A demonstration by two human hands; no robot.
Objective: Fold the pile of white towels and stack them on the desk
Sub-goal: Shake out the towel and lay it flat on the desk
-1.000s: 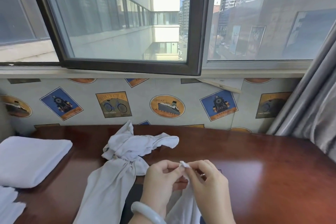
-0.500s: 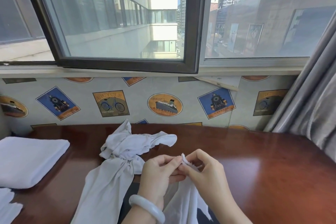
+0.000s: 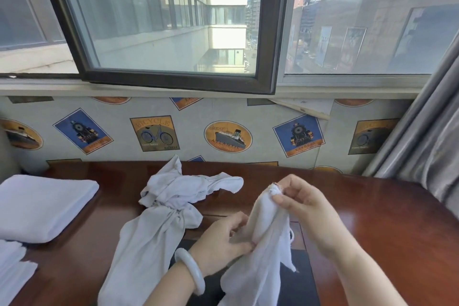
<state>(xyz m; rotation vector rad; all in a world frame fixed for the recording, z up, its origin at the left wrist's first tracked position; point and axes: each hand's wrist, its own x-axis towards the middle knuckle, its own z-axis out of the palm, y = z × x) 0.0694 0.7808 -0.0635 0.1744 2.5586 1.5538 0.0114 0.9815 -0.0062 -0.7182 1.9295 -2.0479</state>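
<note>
Pinched at a corner by the right hand, the towel wants its edge drawn taut by the left hand gripping below.

Person, two hands coming in from the near edge. Left hand: one bangle round the wrist, a thick, smooth, rounded ring, milky white, glossy, plain surface. Right hand: wrist bare. Left forearm and right forearm: bare up to the near edge. Nails too small to judge.
</note>
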